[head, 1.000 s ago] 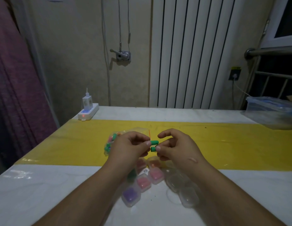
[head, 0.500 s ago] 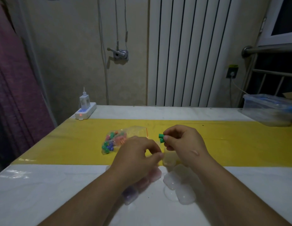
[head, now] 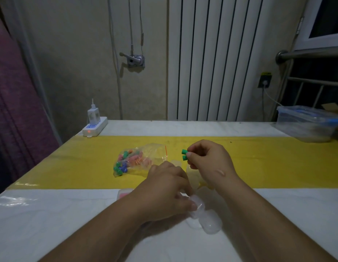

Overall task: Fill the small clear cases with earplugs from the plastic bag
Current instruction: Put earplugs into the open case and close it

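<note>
My right hand (head: 208, 163) pinches two green earplugs (head: 184, 154) above the yellow strip, their ends sticking out to the left. My left hand (head: 164, 193) is down on the white table, its fingers curled round a small clear case (head: 197, 206). Another empty clear case (head: 211, 223) lies just right of it. A case with pink earplugs (head: 123, 193) peeks out left of my left wrist; other cases are hidden under my hand. The clear plastic bag (head: 134, 161) of mixed coloured earplugs lies on the yellow strip, left of both hands.
A white power strip (head: 94, 127) with a charger sits at the table's far left corner. A clear lidded storage box (head: 306, 123) stands at the far right. The yellow strip (head: 277, 163) crosses the white table (head: 51, 224). A radiator and wall are behind.
My left hand handed its green earplug to my right hand, then dropped toward me onto a clear case. My right hand now holds both green earplugs, a little higher.
</note>
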